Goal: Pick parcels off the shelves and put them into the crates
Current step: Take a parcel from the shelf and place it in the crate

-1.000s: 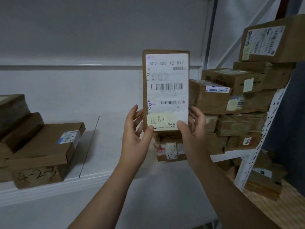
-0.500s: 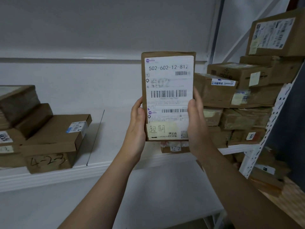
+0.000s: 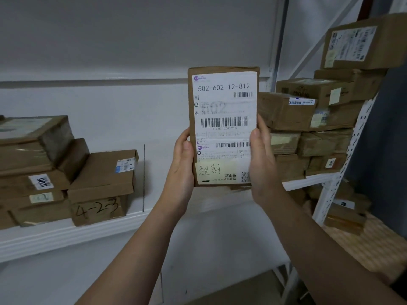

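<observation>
Cardboard parcel (image 3: 223,128) gripped upright by left hand (image 3: 181,170) and right hand (image 3: 262,166).

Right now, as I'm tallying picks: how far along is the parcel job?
Done: one parcel has been picked. In hand: left hand and right hand hold it upright, label toward the camera. Left: no crate in view, so it is not yet crated; stacked boxes wait on the white shelf and the right rack.
</observation>
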